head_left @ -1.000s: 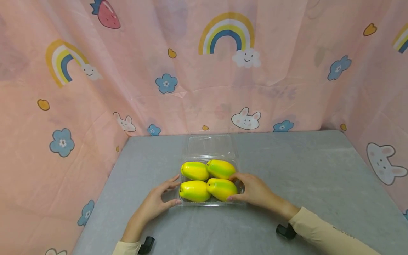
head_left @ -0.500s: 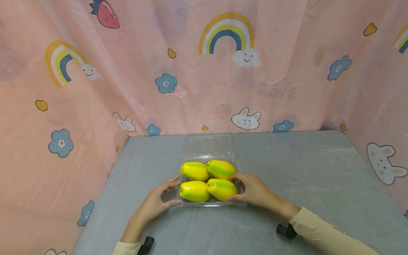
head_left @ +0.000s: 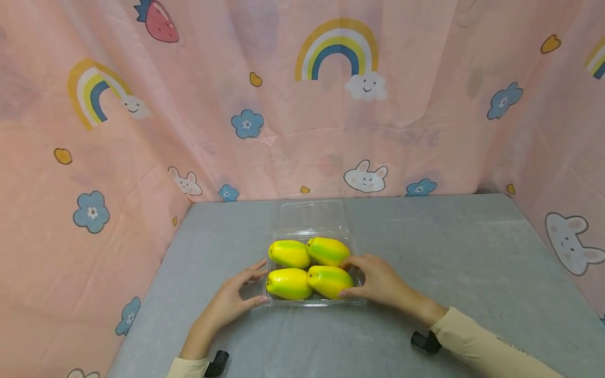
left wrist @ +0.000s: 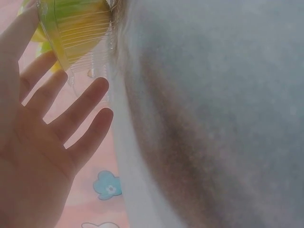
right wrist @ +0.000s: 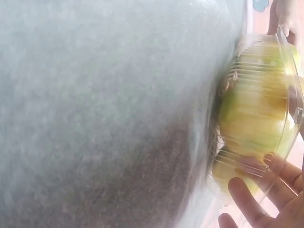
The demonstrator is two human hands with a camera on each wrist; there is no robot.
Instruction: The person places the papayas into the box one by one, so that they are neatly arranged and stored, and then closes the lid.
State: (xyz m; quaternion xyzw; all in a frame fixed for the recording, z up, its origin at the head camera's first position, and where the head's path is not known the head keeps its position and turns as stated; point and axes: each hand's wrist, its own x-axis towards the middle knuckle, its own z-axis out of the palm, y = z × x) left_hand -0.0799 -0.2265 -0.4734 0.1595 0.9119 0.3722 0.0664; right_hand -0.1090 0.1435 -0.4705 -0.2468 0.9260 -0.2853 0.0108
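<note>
In the head view a clear plastic clamshell box [head_left: 314, 302] stands on the grey table, its lid [head_left: 312, 216] folded back. Several oblong yellow-green fruits lie inside in two rows, including the front left fruit [head_left: 288, 284] and the back left fruit [head_left: 289, 253]. My right hand [head_left: 378, 281] holds the right end of the front right fruit [head_left: 328, 281] between thumb and fingers. At the box's left edge my left hand [head_left: 233, 294] rests, thumb and fingers spread along the rim. The left wrist view shows the left hand's [left wrist: 40, 156] other fingers extended beside the box.
A pink printed curtain [head_left: 302, 136] hangs behind the table and along both sides. The grey table [head_left: 439, 241] extends around the box. Each wrist carries a black camera, such as the right wrist camera [head_left: 425, 343].
</note>
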